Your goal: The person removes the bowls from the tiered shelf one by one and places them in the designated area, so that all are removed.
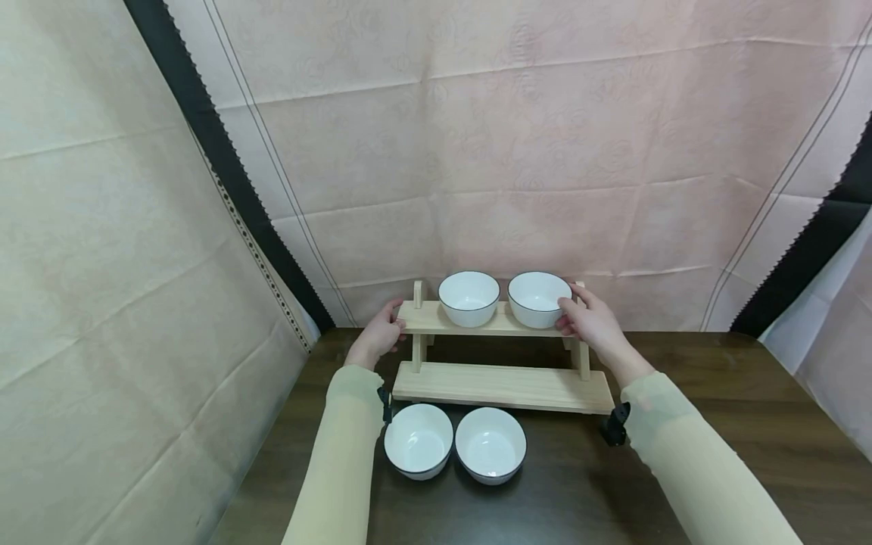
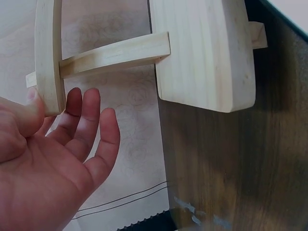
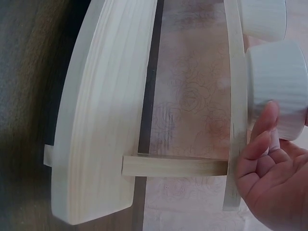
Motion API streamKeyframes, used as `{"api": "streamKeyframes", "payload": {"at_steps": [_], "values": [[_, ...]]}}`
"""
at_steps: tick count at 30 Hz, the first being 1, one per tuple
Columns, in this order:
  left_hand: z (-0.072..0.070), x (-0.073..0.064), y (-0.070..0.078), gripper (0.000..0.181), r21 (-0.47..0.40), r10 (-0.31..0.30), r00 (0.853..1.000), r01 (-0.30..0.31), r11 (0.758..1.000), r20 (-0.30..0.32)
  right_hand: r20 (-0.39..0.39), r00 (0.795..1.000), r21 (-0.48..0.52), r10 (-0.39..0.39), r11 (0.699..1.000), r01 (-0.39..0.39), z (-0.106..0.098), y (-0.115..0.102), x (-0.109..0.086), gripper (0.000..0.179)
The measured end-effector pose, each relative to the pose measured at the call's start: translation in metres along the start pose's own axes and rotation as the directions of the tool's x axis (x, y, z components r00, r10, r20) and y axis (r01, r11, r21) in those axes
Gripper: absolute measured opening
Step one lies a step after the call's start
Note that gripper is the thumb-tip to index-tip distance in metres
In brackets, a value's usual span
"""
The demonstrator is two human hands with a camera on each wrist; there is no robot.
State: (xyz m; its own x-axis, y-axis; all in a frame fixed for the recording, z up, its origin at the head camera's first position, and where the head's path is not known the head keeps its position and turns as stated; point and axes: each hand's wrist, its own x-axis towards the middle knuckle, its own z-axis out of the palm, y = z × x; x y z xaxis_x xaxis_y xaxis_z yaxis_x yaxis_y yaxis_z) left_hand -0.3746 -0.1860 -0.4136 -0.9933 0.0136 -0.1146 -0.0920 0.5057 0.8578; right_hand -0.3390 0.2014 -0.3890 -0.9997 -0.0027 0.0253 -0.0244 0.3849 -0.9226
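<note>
A two-tier wooden shelf [image 1: 504, 384] stands on the dark table. On its upper board, two white bowls with dark rims sit side by side: a left bowl [image 1: 468, 299] and a right bowl [image 1: 538, 300]. My left hand [image 1: 381, 333] pinches the left end of the upper board; the left wrist view shows the thumb [image 2: 34, 108] on the board and the other fingers spread beyond it. At the other end my right hand [image 1: 594, 325] holds the right bowl by its side, and in the right wrist view its curled fingers [image 3: 267, 120] touch the bowl wall.
Two more white bowls stand on the table in front of the shelf, a left one [image 1: 418, 440] and a right one [image 1: 490, 445], nearly touching. The brown wooden table [image 1: 565, 484] ends at a pale patterned cloth backdrop [image 1: 531, 151]. Another cloth wall [image 1: 136, 303] rises at the left.
</note>
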Motion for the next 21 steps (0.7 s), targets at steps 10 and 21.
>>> {"api": "streamKeyframes", "payload": {"at_steps": [10, 21], "values": [[0.0019, -0.0015, 0.0009, 0.052, -0.009, -0.003, 1.0, 0.003, 1.0, 0.016, -0.028, 0.999, 0.04, -0.031, 0.999, 0.032, 0.0006, -0.0014, -0.0028, 0.063], [0.0029, -0.0038, 0.0021, 0.052, 0.01, 0.01, 1.0, -0.01, 1.0, 0.006, -0.107, 0.993, 0.009, -0.046, 0.999, 0.047, 0.0008, -0.006, -0.0074, 0.064]]}}
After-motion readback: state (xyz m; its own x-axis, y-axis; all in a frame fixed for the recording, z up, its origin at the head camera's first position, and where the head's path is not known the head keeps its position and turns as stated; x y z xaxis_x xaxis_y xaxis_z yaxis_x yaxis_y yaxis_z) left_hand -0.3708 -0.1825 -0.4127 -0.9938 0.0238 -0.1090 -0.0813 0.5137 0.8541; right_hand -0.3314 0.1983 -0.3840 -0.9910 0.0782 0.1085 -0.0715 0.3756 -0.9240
